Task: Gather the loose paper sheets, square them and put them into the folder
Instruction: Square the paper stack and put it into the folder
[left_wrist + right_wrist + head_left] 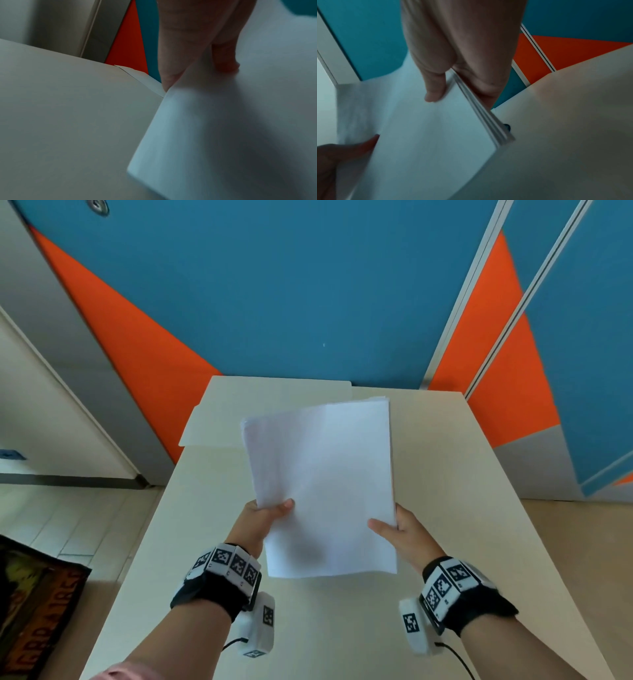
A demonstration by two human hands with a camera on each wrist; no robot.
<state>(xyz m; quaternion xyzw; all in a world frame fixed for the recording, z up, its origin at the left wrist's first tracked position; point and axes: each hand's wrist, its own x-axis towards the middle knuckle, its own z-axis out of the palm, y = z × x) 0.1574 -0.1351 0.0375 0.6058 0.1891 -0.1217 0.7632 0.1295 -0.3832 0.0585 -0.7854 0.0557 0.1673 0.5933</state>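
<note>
Both hands hold a stack of white paper sheets (322, 484) above the table. My left hand (265, 518) pinches the stack's left edge, thumb on top, fingers hidden beneath. My right hand (399, 527) pinches the right edge the same way. In the right wrist view the paper stack (428, 135) shows several layered edges under the right hand (447, 86). In the left wrist view the left hand (193, 70) grips the sheets (223, 135). A cream folder (236, 412) lies closed at the table's far left, partly behind the stack.
The cream table (445, 525) runs up to a blue and orange wall (308, 285). The folder's left edge overhangs the table's far left corner. A dark printed bag (37, 604) stands on the floor at left.
</note>
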